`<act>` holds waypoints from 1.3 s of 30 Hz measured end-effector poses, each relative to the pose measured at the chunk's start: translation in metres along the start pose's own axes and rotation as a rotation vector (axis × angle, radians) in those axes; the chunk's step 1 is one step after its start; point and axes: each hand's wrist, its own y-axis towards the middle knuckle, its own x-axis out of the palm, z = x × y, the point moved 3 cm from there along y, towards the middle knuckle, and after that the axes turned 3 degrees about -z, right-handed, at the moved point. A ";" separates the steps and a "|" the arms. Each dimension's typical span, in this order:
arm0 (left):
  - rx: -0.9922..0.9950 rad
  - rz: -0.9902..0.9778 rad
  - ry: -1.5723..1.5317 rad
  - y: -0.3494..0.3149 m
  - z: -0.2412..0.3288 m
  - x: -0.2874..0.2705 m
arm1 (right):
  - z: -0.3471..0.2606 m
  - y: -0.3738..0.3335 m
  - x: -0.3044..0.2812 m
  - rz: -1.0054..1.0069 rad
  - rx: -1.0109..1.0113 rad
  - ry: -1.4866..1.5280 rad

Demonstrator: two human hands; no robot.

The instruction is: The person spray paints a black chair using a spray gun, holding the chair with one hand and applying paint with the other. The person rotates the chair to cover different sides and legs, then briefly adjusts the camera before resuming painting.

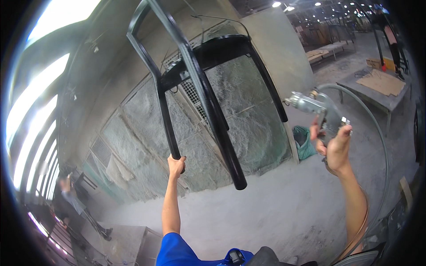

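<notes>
Now: black chair frame [222, 52] hangs ahead, long axis slanting downward; your left fingers [177, 163], nearer, wrap one leg [167, 124]; right fingers [320, 147] hold spray gun [327, 111], right of frame, pointed toward it.

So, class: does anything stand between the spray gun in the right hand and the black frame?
Nothing visible does: in this view, only open air lies between the spray gun in the right hand and the black frame. The hose loops off to the right.
</notes>
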 end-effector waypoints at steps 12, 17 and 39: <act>-0.042 -0.126 -0.137 -0.007 0.002 0.038 | -0.035 0.056 0.044 -0.217 -0.071 0.155; -0.046 -0.173 -0.155 -0.018 0.017 0.037 | -0.011 0.106 0.011 0.119 -0.047 -0.144; 0.003 -0.168 -0.263 -0.005 0.002 0.033 | -0.111 0.199 -0.050 0.586 0.217 -0.195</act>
